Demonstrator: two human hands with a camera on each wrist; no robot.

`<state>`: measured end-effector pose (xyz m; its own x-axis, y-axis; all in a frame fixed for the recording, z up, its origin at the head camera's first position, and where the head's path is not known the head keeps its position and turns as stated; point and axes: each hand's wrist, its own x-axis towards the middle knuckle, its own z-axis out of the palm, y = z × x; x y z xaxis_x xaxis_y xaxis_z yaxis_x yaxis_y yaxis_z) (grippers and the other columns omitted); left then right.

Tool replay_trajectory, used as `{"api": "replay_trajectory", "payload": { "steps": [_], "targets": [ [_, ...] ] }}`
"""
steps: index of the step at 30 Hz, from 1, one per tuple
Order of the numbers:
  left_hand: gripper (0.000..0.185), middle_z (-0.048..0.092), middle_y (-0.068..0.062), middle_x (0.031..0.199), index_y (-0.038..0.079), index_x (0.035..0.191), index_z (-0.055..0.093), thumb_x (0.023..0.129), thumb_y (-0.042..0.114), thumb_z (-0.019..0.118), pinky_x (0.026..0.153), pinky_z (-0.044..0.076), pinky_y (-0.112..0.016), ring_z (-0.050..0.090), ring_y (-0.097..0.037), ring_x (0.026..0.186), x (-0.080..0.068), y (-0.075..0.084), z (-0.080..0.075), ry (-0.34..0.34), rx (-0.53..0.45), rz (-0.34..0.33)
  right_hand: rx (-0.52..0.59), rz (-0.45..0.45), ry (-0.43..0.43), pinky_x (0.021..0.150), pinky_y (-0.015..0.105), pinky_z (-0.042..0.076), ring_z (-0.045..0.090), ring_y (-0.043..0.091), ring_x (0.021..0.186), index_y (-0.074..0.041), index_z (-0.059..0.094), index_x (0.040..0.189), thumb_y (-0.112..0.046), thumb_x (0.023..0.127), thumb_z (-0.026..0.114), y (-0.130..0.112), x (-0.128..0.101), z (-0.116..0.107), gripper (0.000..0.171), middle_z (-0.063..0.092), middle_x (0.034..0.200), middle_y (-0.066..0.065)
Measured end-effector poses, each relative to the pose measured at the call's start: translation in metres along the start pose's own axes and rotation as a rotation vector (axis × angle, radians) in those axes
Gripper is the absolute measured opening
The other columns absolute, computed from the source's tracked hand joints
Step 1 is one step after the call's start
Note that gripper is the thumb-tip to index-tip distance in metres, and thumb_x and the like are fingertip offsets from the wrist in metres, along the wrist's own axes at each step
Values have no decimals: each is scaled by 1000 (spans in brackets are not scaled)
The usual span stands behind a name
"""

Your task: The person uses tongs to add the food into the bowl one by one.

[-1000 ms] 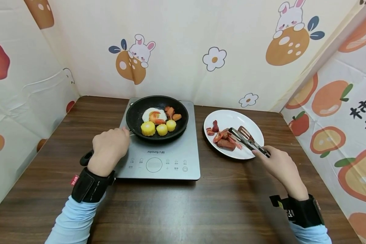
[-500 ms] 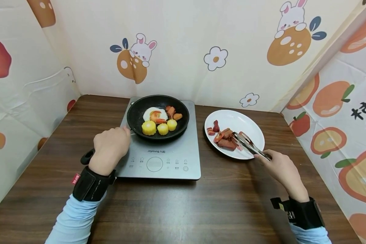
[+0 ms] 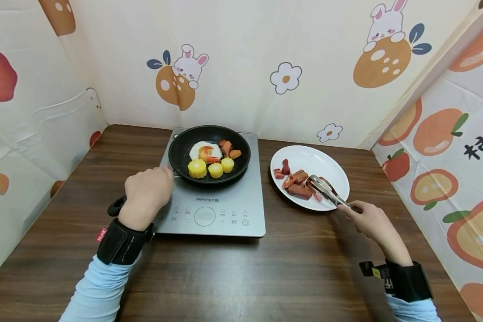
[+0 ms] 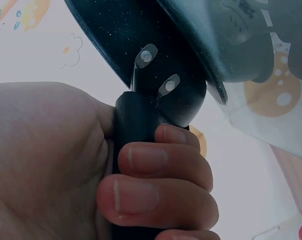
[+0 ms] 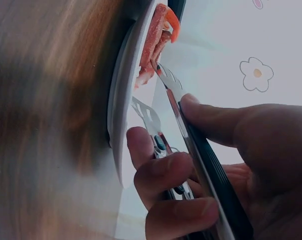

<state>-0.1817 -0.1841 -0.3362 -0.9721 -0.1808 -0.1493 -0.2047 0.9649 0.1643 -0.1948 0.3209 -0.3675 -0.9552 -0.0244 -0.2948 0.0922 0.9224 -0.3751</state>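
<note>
My left hand (image 3: pixel 149 194) grips the black handle (image 4: pixel 136 117) of a frying pan (image 3: pixel 180 152), fingers and thumb curled round it. The pan stands on a silver induction cooker (image 3: pixel 225 210). In it lie a fried egg (image 3: pixel 198 149) with a shrimp on it, several corn pieces (image 3: pixel 197 169) and reddish-brown chunks (image 3: pixel 226 146). My right hand (image 3: pixel 372 219) holds metal tongs (image 3: pixel 329 192) over a white plate (image 3: pixel 335 167). Their tips are apart in the right wrist view, close to sausage pieces (image 3: pixel 299 191) and shrimp. Whether they clasp any food, I cannot tell.
Dark red pieces (image 3: pixel 285 167) lie at the plate's left side. The cooker's touch panel (image 3: pixel 205 216) faces me. A brown wooden table (image 3: pixel 225 277) carries everything, with patterned cloth walls (image 3: pixel 245 67) behind and at both sides.
The tongs' tips have shifted a little right and nearer the front of the plate, and stand closer together. My right hand has moved slightly right. My left hand stays on the handle.
</note>
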Motion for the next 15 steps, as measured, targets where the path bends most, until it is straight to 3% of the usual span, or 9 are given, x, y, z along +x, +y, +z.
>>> {"api": "replay_trajectory", "payload": {
  "steps": [15],
  "targets": [
    [60,51,-14,67,3,67,53,110,28,19,53,41,-40,57,-31,63,0,0,1,10,1,10,46,3,114,53,31,37,51,18,59,-4,64,99,-50,106,46,4,-1,5,50,55,67,1]
  ]
}}
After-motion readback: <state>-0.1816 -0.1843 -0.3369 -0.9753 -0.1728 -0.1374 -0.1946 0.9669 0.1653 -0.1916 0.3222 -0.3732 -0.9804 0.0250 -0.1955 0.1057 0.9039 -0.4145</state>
